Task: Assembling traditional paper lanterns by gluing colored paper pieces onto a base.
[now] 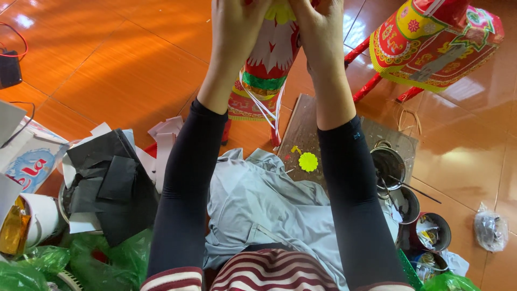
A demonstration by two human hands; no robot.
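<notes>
Both hands are raised at twelve o'clock: the left hand [237,29] and right hand [320,32] press together on the top of a red paper figure [266,64] with white strips hanging. This looks like fixing its yellow head piece; next calls for steady fingers. A yellow paper flower [308,161] lies on the board [301,129] at five o'clock of the figure

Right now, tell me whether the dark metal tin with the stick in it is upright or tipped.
Upright: the dark metal tin shows its round open mouth upward on the wooden board.
</notes>
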